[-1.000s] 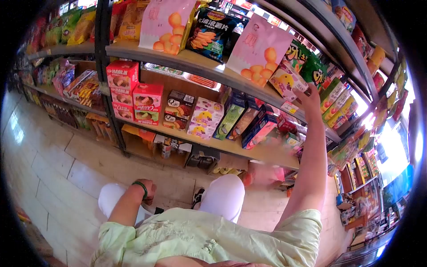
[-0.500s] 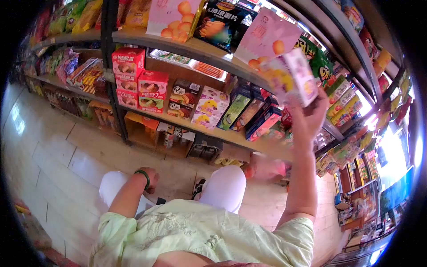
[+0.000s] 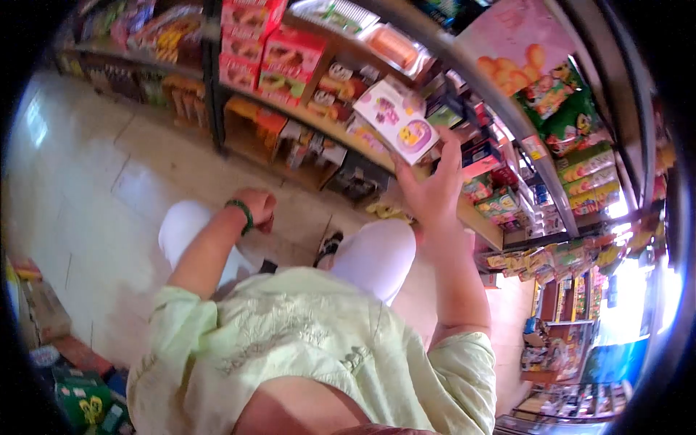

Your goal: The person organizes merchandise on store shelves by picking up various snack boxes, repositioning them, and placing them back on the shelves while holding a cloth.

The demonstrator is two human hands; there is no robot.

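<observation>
My right hand (image 3: 435,181) grips a small white box (image 3: 396,119) with purple and yellow pictures on it, thumb on one side and fingers on the other. The box is tilted in front of the lower shelf, beside dark chocolate-coloured boxes (image 3: 337,90). Another white-and-purple box (image 3: 366,135) is partly hidden behind it. Over my left knee hangs my left hand (image 3: 257,208), its fingers curled in with nothing seen in them. A green bracelet (image 3: 241,214) circles that wrist.
Red snack boxes (image 3: 290,58) are stacked left of the held box. A pink bag (image 3: 518,43) and green packs stand on the upper right shelf (image 3: 500,94). Cartons (image 3: 43,308) lie on the floor (image 3: 123,174) at lower left.
My right hand has brought the white box down and left from the upper shelf to the lower one. The view has tilted down. My left hand stays by the knee.
</observation>
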